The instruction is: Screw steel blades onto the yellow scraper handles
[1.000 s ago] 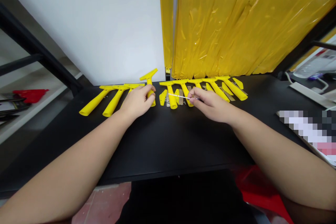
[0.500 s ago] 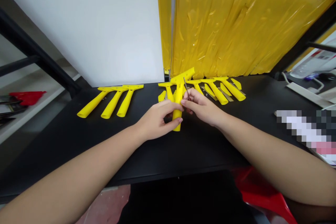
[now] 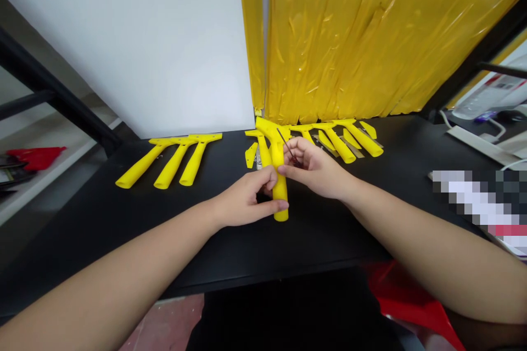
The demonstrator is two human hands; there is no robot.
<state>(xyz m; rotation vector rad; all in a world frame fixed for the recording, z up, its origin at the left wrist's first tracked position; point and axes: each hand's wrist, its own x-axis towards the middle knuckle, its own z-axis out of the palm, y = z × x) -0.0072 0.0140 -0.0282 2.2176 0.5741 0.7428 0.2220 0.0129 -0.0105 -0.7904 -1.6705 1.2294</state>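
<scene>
My left hand (image 3: 251,197) is closed around a yellow scraper handle (image 3: 280,181), which stands nearly upright over the black table, its T-shaped head at the top. In the closed fingers of my right hand (image 3: 315,167) is a thin dark metal rod (image 3: 287,141), slanting up to the left beside the scraper's head. The rod's lower end is hidden, so its kind is unclear. My right thumb touches the side of the handle. Behind the hands lie more yellow scraper handles (image 3: 337,142) with loose yellow plates (image 3: 251,155) and metal strips.
Three yellow scraper handles (image 3: 169,167) lie in a row on the left of the black table (image 3: 206,255). A white panel (image 3: 173,55) and yellow plastic sheeting (image 3: 329,38) stand behind. At the right is a power strip (image 3: 477,145); a red item (image 3: 415,301) hangs below the table edge.
The scraper handle has turned in my left hand, so its head now slopes down to the right, and it sits slightly lower. My right hand still holds the rod beside it.
</scene>
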